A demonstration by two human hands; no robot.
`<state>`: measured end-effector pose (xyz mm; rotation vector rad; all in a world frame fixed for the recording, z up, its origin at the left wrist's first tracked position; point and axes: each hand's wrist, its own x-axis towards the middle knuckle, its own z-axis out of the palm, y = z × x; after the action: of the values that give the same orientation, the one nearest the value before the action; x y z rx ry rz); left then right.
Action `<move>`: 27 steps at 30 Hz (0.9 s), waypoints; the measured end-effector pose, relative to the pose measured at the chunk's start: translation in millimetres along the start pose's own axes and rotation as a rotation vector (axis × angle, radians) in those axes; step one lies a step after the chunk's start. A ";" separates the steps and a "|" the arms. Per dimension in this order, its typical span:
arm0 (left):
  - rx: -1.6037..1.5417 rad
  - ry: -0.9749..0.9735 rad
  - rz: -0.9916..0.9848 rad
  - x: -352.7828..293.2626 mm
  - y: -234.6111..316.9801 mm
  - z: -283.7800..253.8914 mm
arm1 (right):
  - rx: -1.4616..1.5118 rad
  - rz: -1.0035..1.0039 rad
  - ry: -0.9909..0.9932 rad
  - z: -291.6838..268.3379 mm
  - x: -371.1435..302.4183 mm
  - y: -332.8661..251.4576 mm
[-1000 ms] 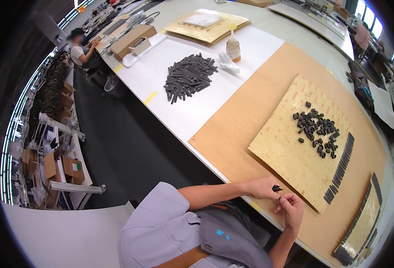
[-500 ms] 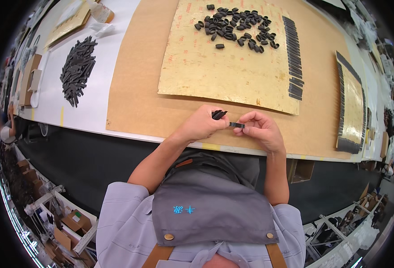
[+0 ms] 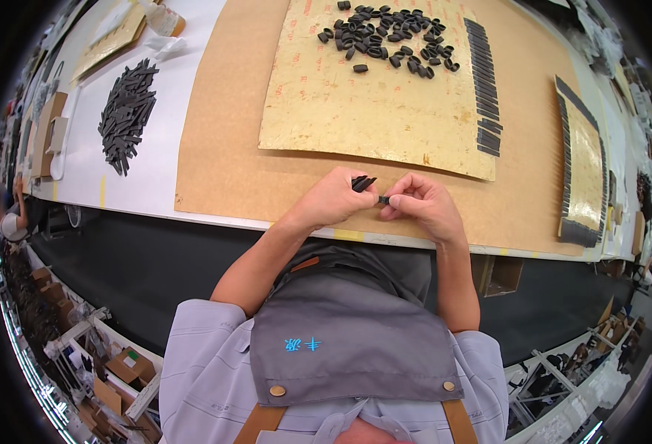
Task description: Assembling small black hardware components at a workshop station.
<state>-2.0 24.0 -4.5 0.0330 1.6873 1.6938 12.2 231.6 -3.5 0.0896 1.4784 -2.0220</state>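
Observation:
Close to the table's front edge, my left hand [image 3: 338,198] is closed around a small bundle of black strips [image 3: 363,183], whose ends stick out above the fist. A short dark piece [image 3: 384,200] spans the narrow gap between my two hands. My right hand [image 3: 424,207] pinches its other end with thumb and forefinger, the other fingers curled; most of that piece is hidden by the fingertips. Beyond my hands lies a yellowish board [image 3: 355,118] bearing a scattered heap of black loops [image 3: 385,35]. Flat black strips [image 3: 483,81] line its right edge in a column.
A pile of black strips [image 3: 128,111] lies on the white tabletop at left. Brown paper [image 3: 219,148] covers the middle. At right rests another board [image 3: 583,159] edged with black strips. A bottle [image 3: 165,21] and a cardboard box [image 3: 48,133] stand at left.
My right hand has come nearer my left, and less of the dark piece shows between them. The left hand still grips the bundle.

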 end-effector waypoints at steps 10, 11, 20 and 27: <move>-0.040 -0.022 -0.008 -1.0 1.0 -2.1 | -0.005 0.028 0.001 4.4 0.3 -4.5; -0.051 -0.023 -0.017 -1.3 2.4 -1.9 | -0.006 0.029 0.002 4.1 0.3 -3.4; -0.054 -0.013 -0.039 -1.2 2.0 -1.3 | 0.004 -0.002 0.025 6.3 3.9 -1.6; -0.034 -0.006 -0.020 -1.1 0.2 -1.0 | 0.001 0.000 0.029 7.4 4.4 -2.1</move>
<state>-1.8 22.7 -4.0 0.0049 1.6495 1.7053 9.8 223.5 -0.7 0.1196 1.4957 -2.0296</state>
